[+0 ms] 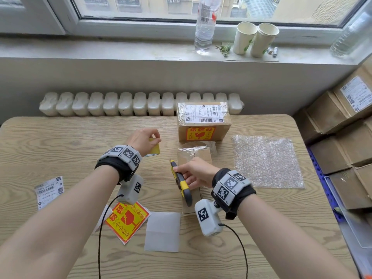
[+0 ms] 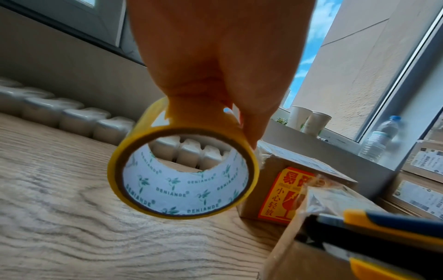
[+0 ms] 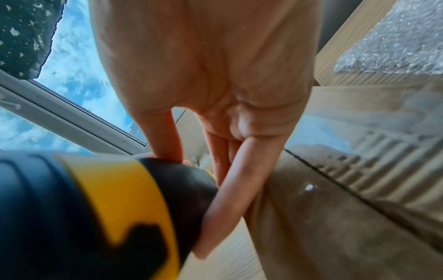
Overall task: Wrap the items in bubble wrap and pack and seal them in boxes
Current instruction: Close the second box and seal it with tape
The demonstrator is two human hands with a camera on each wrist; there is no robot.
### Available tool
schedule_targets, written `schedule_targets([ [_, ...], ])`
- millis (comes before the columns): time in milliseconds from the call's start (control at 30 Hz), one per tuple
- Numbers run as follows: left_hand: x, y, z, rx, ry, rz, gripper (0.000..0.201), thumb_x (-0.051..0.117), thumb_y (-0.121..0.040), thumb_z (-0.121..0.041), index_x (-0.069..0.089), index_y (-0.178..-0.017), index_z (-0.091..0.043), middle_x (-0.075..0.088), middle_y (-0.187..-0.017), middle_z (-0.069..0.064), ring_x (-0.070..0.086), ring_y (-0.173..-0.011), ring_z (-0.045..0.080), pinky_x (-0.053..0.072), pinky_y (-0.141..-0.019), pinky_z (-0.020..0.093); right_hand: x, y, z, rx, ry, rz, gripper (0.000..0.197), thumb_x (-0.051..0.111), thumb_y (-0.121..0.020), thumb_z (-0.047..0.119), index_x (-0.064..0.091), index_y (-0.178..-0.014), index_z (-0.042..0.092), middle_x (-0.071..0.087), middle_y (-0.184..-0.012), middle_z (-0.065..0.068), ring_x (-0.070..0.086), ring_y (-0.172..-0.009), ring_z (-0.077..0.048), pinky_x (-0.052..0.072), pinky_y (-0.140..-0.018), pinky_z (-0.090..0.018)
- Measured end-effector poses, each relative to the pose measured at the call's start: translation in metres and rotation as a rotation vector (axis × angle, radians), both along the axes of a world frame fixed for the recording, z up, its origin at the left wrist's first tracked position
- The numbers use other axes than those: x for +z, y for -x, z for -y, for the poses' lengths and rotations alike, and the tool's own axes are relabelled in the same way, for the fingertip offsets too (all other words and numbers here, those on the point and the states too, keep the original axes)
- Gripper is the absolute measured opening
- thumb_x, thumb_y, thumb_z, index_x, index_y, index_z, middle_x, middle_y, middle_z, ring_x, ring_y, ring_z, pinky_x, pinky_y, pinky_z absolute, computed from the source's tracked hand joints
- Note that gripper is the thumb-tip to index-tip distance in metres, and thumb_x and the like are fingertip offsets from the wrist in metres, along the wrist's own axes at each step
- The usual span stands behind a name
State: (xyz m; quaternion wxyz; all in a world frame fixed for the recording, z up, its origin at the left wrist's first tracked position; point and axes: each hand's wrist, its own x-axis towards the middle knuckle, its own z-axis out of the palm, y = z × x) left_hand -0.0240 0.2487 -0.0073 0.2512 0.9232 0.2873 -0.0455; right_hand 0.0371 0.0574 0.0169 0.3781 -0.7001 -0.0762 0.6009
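Note:
My left hand [image 1: 144,140] pinches a yellow roll of packing tape [image 2: 184,170] by its top rim and holds it just above the wooden table [image 1: 60,137], left of the boxes. My right hand [image 1: 196,172] grips a yellow and black utility knife [image 1: 181,182] beside a small cardboard box [image 1: 194,156] with clear tape across its top. The same knife [image 3: 115,208] fills the lower left of the right wrist view, with the box [image 3: 335,208] to its right. A sealed box [image 1: 203,121] with a shipping label and a red fragile sticker stands behind.
A bubble wrap sheet [image 1: 267,161] lies flat at the right. A fragile sticker [image 1: 126,222], white backing paper [image 1: 163,231] and a shipping label [image 1: 49,192] lie near the front edge. Stacked cartons [image 1: 346,127] stand past the right edge. A radiator [image 1: 138,103] runs behind the table.

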Motion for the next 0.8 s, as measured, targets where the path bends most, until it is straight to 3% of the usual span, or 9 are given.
schedule_targets([
  [100, -0.002, 0.007, -0.009, 0.003, 0.025, -0.028, 0.009, 0.059, -0.090, -0.031, 0.064, -0.091, -0.023, 0.056, -0.091, -0.003, 0.051, -0.090, 0.016, 0.038, -0.073, 0.030, -0.002, 0.002, 0.005, 0.053, -0.029, 0.008, 0.028, 0.060, -0.092, 0.019, 0.061, -0.100, -0.008, 0.063, -0.080, -0.015, 0.062, -0.059, -0.019, 0.056, -0.054, -0.025],
  [200, -0.004, 0.015, -0.008, -0.016, 0.041, -0.052, 0.008, 0.060, -0.089, -0.028, 0.065, -0.092, -0.024, 0.057, -0.088, -0.002, 0.054, -0.088, 0.018, 0.037, -0.072, 0.028, -0.005, 0.001, 0.011, 0.127, -0.067, 0.038, 0.037, 0.065, -0.089, 0.020, 0.058, -0.118, -0.002, 0.065, -0.093, -0.016, 0.064, -0.069, -0.018, 0.057, -0.064, -0.028],
  [300, -0.007, 0.022, -0.005, -0.012, 0.076, -0.052, 0.006, 0.059, -0.087, -0.024, 0.063, -0.086, -0.028, 0.059, -0.086, -0.003, 0.055, -0.087, 0.019, 0.041, -0.073, 0.030, -0.008, 0.001, 0.016, 0.220, -0.057, 0.073, 0.042, 0.069, -0.085, 0.022, 0.058, -0.122, 0.004, 0.068, -0.103, -0.016, 0.064, -0.075, -0.017, 0.057, -0.074, -0.031],
  [433, -0.013, 0.029, -0.003, -0.017, 0.141, -0.063, 0.013, 0.062, -0.085, -0.024, 0.059, -0.079, -0.035, 0.060, -0.086, -0.007, 0.057, -0.090, 0.018, 0.048, -0.085, 0.037, -0.009, 0.001, 0.025, 0.256, -0.123, 0.064, 0.034, 0.072, -0.082, 0.020, 0.063, -0.114, 0.011, 0.067, -0.111, -0.015, 0.064, -0.090, -0.022, 0.056, -0.084, -0.036],
  [533, -0.018, 0.033, 0.002, -0.030, 0.196, -0.061, 0.010, 0.064, -0.085, -0.021, 0.059, -0.083, -0.029, 0.059, -0.090, -0.003, 0.055, -0.089, 0.017, 0.045, -0.081, 0.031, -0.003, -0.009, 0.037, 0.148, -0.204, 0.080, 0.031, 0.072, -0.082, 0.016, 0.063, -0.112, 0.011, 0.067, -0.111, -0.014, 0.066, -0.098, -0.025, 0.057, -0.078, -0.032],
  [633, -0.028, 0.036, 0.009, -0.018, 0.180, -0.055, 0.008, 0.066, -0.085, -0.022, 0.059, -0.087, -0.025, 0.058, -0.094, 0.000, 0.055, -0.092, 0.020, 0.044, -0.081, 0.032, 0.002, -0.028, 0.050, -0.002, -0.218, 0.171, 0.031, 0.072, -0.082, 0.018, 0.062, -0.111, 0.012, 0.066, -0.111, -0.017, 0.065, -0.101, -0.032, 0.056, -0.084, -0.040],
  [800, -0.053, 0.046, 0.024, 0.071, -0.001, -0.073, 0.016, 0.064, -0.086, -0.031, 0.056, -0.097, -0.023, 0.056, -0.096, -0.004, 0.053, -0.085, 0.017, 0.037, -0.071, 0.028, -0.009, -0.053, 0.078, -0.263, -0.148, 0.322, 0.029, 0.072, -0.082, 0.015, 0.060, -0.107, 0.007, 0.066, -0.105, -0.013, 0.067, -0.088, -0.022, 0.058, -0.070, -0.028],
])
